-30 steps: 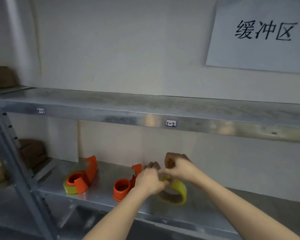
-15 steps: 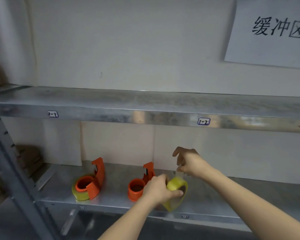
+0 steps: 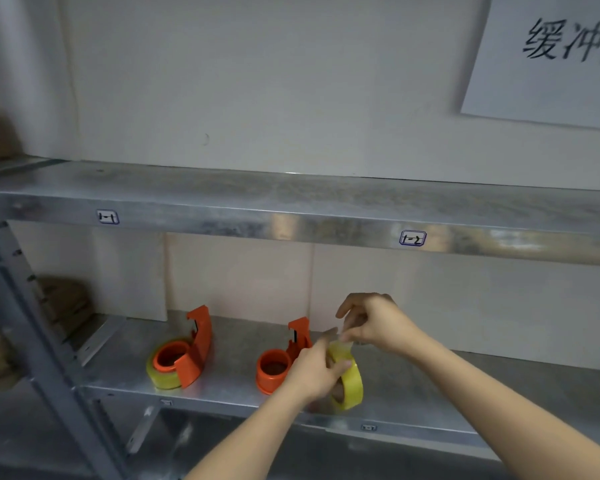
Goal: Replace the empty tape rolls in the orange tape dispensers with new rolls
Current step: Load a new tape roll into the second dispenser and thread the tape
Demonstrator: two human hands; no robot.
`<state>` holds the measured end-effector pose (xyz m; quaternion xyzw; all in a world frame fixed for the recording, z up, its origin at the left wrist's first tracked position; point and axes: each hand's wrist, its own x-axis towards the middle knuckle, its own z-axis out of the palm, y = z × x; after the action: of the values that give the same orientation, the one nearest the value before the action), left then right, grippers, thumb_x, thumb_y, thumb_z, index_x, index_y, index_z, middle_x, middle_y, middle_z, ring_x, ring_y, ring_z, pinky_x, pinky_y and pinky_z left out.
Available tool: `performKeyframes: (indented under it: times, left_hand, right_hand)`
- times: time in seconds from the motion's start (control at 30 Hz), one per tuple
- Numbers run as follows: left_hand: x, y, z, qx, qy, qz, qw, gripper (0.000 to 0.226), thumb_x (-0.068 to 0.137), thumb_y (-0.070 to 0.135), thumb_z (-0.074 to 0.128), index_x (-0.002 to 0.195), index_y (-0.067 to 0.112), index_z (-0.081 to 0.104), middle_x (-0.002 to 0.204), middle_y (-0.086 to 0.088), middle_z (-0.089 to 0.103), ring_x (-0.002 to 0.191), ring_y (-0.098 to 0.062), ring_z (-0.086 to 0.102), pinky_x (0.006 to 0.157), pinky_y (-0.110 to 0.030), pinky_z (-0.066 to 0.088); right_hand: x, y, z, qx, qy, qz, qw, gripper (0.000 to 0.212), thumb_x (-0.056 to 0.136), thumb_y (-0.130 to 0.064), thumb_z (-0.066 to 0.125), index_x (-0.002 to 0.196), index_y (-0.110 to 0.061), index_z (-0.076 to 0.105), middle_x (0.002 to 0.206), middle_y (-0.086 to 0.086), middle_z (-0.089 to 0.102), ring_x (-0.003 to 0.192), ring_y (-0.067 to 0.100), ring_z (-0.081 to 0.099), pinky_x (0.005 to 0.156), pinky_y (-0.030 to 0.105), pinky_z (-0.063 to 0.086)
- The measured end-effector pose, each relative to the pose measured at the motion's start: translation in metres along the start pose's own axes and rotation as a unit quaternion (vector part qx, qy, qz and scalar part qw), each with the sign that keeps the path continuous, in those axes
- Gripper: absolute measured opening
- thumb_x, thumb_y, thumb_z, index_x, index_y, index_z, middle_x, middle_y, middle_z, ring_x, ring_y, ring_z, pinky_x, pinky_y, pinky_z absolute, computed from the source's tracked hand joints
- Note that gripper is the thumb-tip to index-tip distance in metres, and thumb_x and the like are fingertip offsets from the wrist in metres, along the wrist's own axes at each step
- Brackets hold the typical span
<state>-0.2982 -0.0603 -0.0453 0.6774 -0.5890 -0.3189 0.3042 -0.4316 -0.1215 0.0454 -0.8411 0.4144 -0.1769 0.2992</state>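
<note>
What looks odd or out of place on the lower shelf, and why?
The right dispenser has a bare hub, whereas the left dispenser carries a yellow roll. The new roll is in the left hand, its end pinched by the right hand. Nothing looks spilled or damaged.

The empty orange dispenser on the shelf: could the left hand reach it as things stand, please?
Probably yes: the left hand sits right beside the empty dispenser, nothing between them, though it grips the yellow tape roll.
</note>
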Motion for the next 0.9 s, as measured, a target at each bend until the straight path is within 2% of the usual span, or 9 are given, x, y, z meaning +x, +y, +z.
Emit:
performKeyframes:
  times: [0.07,0.17,0.3,0.4,0.53,0.63,0.7,0.8,0.9]
  left_hand:
    - [0.001,0.001,0.001,0.007,0.003,0.006,1.0,0.045,0.085,0.042,0.065,0.126,0.027,0.055,0.108,-0.004,0.069,0.104,-0.023,0.064,0.091,-0.038,0.052]
    - [-0.001,0.002,0.004,0.004,-0.016,0.021,1.0,0.045,0.081,0.041,0.071,0.123,0.027,0.06,0.111,0.0,0.069,0.104,-0.017,0.064,0.095,-0.038,0.052]
    - [-0.003,0.002,0.007,0.014,-0.015,0.033,0.999,0.054,0.08,0.044,0.072,0.13,0.029,0.056,0.129,-0.002,0.045,0.121,-0.018,0.048,0.108,-0.028,0.037]
    - [-0.004,0.001,0.005,-0.019,-0.046,0.043,0.998,0.049,0.082,0.039,0.072,0.127,0.027,0.058,0.131,0.003,0.054,0.122,-0.012,0.052,0.106,-0.025,0.04]
    - [-0.01,-0.001,0.003,-0.036,-0.088,0.041,0.995,0.046,0.083,0.036,0.071,0.126,0.026,0.059,0.128,0.007,0.061,0.116,-0.006,0.057,0.098,-0.019,0.045]
    - [-0.015,-0.002,0.004,-0.026,-0.088,0.045,0.995,0.046,0.084,0.035,0.07,0.127,0.026,0.057,0.13,0.006,0.059,0.119,-0.008,0.055,0.1,-0.022,0.044]
    - [-0.017,-0.004,0.005,-0.023,-0.084,0.045,0.995,0.048,0.083,0.037,0.07,0.129,0.028,0.057,0.133,0.006,0.057,0.121,-0.008,0.054,0.104,-0.026,0.044]
    - [-0.021,-0.01,0.004,-0.016,-0.068,0.045,0.997,0.051,0.082,0.04,0.071,0.129,0.027,0.057,0.135,0.006,0.057,0.123,-0.007,0.053,0.107,-0.027,0.043]
    - [-0.024,-0.022,0.001,0.002,-0.079,0.058,0.995,0.053,0.081,0.039,0.073,0.13,0.026,0.057,0.134,0.008,0.057,0.122,-0.006,0.053,0.105,-0.022,0.042]
  right_hand:
    - [-0.002,0.001,-0.002,0.0,0.001,-0.007,1.0,0.029,0.063,-0.004,0.08,0.085,-0.014,0.065,0.075,0.008,0.074,0.063,0.01,0.065,0.06,0.018,0.052]
    - [-0.004,0.005,-0.006,-0.011,-0.001,-0.008,1.0,0.027,0.064,-0.004,0.081,0.081,-0.017,0.064,0.069,0.003,0.072,0.057,0.0,0.062,0.058,0.012,0.049]
    - [-0.01,0.009,-0.011,0.007,0.003,0.006,1.0,0.024,0.064,-0.001,0.079,0.08,-0.015,0.066,0.071,0.007,0.072,0.049,-0.003,0.058,0.049,0.01,0.044]
    - [-0.012,0.01,-0.021,0.038,-0.018,0.006,0.999,0.023,0.066,0.0,0.079,0.081,-0.013,0.067,0.076,0.011,0.073,0.048,-0.001,0.058,0.051,0.019,0.048]
    - [-0.012,0.015,-0.03,0.034,-0.062,0.021,0.997,0.028,0.07,0.004,0.074,0.078,-0.021,0.065,0.073,0.0,0.073,0.065,0.009,0.067,0.066,0.033,0.058]
    - [-0.012,0.013,-0.024,0.022,-0.061,0.023,0.998,0.027,0.072,0.007,0.07,0.074,-0.019,0.063,0.071,0.004,0.071,0.057,-0.001,0.064,0.054,0.017,0.05]
    - [-0.012,0.009,-0.017,0.014,-0.038,0.019,0.999,0.025,0.073,0.005,0.07,0.071,-0.019,0.062,0.067,-0.001,0.068,0.052,-0.006,0.061,0.048,0.008,0.042]
    - [-0.012,0.004,-0.004,0.0,-0.005,0.006,1.0,0.028,0.071,-0.002,0.074,0.063,-0.026,0.062,0.061,-0.011,0.065,0.052,-0.007,0.059,0.056,0.011,0.047]
    - [-0.012,0.003,0.009,-0.005,0.024,0.0,1.0,0.035,0.071,-0.003,0.074,0.058,-0.031,0.059,0.058,-0.011,0.063,0.053,-0.006,0.058,0.06,0.012,0.047]
